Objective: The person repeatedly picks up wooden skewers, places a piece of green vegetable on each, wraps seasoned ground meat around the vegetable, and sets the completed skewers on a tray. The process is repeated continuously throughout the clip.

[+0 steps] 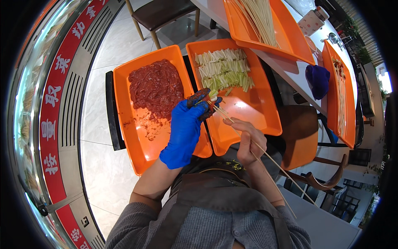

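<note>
My left hand [189, 124], in a blue glove smeared with dark marinade, pinches a small bundle of cut green-and-white stalks [213, 95] with what looks like raw meat around it. My bare right hand [248, 140] grips two thin bamboo skewers [264, 152]; their tips reach the bundle at the left fingers. Below the left hand, an orange tray [146, 158] holds a mass of marinated raw meat [157, 85]. To its right, a second orange tray [248, 118] carries rows of cut stalks [222, 68] at its far end.
On the white table [287, 73] sits an orange tray [298, 51] of bare skewers [261, 18]. Beside it are a purple cloth [317, 81] and another orange tray [349, 124] with loaded skewers [340, 90]. A lit display cabinet [32, 102] runs along the left; chairs [164, 14] stand around.
</note>
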`<action>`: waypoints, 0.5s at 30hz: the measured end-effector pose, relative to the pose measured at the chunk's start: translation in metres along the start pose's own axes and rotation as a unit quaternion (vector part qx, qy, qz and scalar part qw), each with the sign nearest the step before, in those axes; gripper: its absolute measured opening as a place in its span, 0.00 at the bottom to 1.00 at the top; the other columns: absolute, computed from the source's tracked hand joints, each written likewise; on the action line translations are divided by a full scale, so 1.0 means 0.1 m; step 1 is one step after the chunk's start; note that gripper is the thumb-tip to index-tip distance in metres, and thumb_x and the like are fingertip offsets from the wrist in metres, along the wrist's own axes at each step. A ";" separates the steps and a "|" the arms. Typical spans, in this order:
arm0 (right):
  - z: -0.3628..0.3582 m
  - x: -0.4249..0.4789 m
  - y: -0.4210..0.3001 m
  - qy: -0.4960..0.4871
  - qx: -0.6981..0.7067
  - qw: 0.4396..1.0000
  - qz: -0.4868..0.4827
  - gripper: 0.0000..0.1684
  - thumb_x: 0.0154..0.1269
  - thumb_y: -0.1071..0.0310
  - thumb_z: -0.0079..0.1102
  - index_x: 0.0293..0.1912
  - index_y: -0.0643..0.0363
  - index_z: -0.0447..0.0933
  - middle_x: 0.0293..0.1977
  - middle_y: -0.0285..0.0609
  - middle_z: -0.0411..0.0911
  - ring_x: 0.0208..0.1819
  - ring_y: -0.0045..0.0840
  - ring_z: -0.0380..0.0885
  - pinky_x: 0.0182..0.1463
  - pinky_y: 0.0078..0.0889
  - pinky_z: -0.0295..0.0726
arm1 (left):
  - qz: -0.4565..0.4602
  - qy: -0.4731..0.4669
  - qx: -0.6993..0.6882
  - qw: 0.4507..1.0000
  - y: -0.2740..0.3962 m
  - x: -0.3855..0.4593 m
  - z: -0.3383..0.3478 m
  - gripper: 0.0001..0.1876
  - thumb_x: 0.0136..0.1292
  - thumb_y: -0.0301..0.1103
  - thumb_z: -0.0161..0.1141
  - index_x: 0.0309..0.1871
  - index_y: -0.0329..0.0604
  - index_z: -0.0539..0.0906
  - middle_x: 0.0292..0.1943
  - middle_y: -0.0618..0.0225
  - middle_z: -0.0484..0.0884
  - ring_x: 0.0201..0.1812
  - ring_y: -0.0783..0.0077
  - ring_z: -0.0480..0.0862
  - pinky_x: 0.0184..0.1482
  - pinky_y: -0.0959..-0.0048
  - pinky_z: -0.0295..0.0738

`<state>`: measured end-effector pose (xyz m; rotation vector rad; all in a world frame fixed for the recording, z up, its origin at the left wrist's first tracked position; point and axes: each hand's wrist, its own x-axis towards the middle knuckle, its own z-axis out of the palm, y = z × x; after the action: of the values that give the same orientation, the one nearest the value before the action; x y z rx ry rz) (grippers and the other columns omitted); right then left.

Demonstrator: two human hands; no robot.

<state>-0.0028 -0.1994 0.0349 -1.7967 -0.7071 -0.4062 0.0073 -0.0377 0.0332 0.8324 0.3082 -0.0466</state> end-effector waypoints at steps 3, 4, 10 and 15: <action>0.04 -0.01 -0.02 0.013 -0.005 1.000 0.005 0.14 0.64 0.73 0.36 0.35 0.72 0.72 0.31 0.56 0.78 0.37 0.38 0.79 0.44 0.31 0.76 | 0.037 0.017 -0.005 0.999 -0.06 -0.01 -0.01 0.17 0.58 0.21 0.48 0.52 0.30 0.71 0.44 0.59 0.77 0.46 0.62 0.79 0.43 0.75 0.75; 0.05 -0.02 -0.03 0.017 -0.007 1.000 0.009 0.14 0.64 0.74 0.36 0.35 0.72 0.72 0.31 0.56 0.78 0.37 0.38 0.79 0.43 0.30 0.76 | 0.045 0.030 0.012 0.998 -0.07 -0.02 -0.01 0.17 0.58 0.21 0.49 0.52 0.30 0.71 0.44 0.59 0.77 0.45 0.63 0.79 0.44 0.74 0.75; 0.11 0.01 -0.07 0.027 -0.027 0.999 0.013 0.09 0.57 0.81 0.43 0.36 0.70 0.73 0.33 0.50 0.78 0.35 0.37 0.79 0.36 0.25 0.76 | 0.095 0.055 0.048 0.993 -0.16 -0.02 -0.02 0.16 0.57 0.21 0.51 0.50 0.32 0.74 0.43 0.63 0.78 0.39 0.75 0.78 0.43 0.78 0.74; 0.17 0.00 -0.08 0.017 -0.035 0.998 0.042 0.11 0.62 0.78 0.40 0.36 0.72 0.73 0.34 0.52 0.78 0.36 0.36 0.79 0.40 0.26 0.76 | 0.111 0.068 0.062 0.990 -0.22 0.00 -0.03 0.16 0.57 0.20 0.50 0.49 0.30 0.73 0.42 0.58 0.78 0.42 0.67 0.80 0.45 0.73 0.75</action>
<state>-0.0093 -0.1818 0.0356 -1.8736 -0.5970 -0.4091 0.0029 -0.0502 0.0154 0.9914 0.3425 0.2014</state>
